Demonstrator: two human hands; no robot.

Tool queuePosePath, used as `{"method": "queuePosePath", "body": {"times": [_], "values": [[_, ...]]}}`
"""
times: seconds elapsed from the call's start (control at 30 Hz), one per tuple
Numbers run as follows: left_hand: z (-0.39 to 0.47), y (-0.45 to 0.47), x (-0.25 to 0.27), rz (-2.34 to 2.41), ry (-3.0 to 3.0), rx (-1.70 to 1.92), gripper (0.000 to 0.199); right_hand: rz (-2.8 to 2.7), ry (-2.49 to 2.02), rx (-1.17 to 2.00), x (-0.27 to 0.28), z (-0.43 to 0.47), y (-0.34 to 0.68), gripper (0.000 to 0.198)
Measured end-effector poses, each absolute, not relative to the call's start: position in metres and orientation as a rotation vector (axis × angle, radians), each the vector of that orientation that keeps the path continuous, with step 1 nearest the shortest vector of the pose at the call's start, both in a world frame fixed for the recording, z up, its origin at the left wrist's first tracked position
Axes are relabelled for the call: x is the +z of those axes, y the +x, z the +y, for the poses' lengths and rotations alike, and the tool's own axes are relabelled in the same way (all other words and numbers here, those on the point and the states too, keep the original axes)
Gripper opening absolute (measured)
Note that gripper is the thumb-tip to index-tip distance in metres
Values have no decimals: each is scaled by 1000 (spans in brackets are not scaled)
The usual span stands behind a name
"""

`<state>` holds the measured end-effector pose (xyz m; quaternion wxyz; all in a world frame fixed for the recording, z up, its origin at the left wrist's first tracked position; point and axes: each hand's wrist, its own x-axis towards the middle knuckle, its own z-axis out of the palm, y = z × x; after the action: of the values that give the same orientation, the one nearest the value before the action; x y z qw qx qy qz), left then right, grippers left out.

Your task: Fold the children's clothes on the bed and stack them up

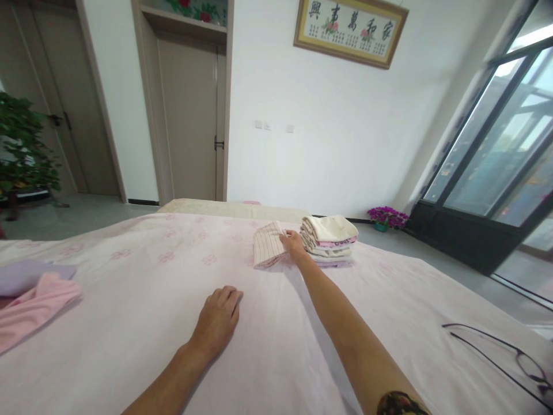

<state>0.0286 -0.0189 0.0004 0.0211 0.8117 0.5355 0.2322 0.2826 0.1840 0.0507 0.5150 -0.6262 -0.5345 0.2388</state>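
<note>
My right hand reaches far forward, its fingers closed on the right edge of a folded striped cloth, cream with thin brownish lines. Whether this is a garment I cannot tell. Just to its right stands a stack of folded clothes, with a cream piece on top and pink, white and lilac layers below. My left hand lies palm down on the pale pink flowered sheet, nearer to me, fingers resting on the fabric and holding nothing.
Loose pink clothing and a lilac piece lie at the far left. Glasses rest on the sheet at the right. Beyond the far edge are a wall, doors, a pot of purple flowers and a green plant.
</note>
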Motion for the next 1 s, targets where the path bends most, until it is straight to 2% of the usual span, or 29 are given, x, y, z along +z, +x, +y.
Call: {"method": "queuePosePath", "body": {"times": [0.3,0.47,0.63,0.73,1.0], "values": [[-14,31,3,1623,2525,739,35,-1532,-1799,278,35,186,308,38],[-14,32,3,1620,2526,740,35,-1705,-1853,49,37,169,296,48],[-14,33,4,1616,2537,733,34,-2009,-1734,-110,29,142,259,50],[-14,32,3,1620,2539,730,35,-2221,-1723,-223,25,134,245,62],[-15,32,4,1623,2534,716,36,-2289,-1944,-1,21,137,255,72]]}}
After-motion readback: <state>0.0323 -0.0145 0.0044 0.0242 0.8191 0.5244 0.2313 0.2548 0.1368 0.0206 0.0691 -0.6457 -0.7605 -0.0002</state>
